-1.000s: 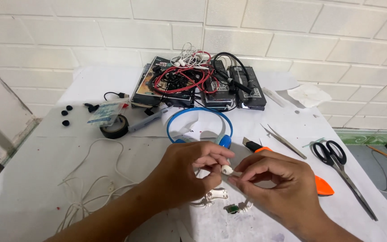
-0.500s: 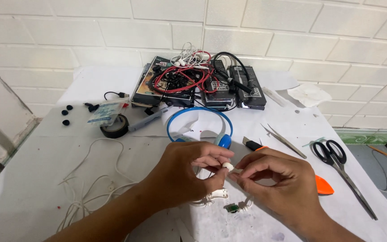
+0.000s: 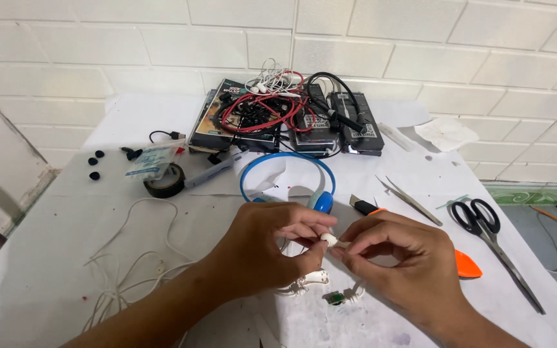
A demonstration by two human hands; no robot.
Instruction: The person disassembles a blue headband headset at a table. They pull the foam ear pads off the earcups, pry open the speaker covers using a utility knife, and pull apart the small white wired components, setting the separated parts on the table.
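At far left sit three black ear tips [image 3: 93,165] and one tape roll [image 3: 166,182]. In the lower middle, the left hand [image 3: 262,248] and right hand [image 3: 398,258] both pinch one small white earbud piece [image 3: 327,240]. At right lies one pair of scissors [image 3: 488,235].

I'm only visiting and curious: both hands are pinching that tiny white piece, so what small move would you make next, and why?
Probably ease the two hands gently apart. The left hand and right hand both grip the small white piece with their fingertips right at its ends, and white cable parts lie loose just beneath, so a slow, short pull looks safer than a tug.
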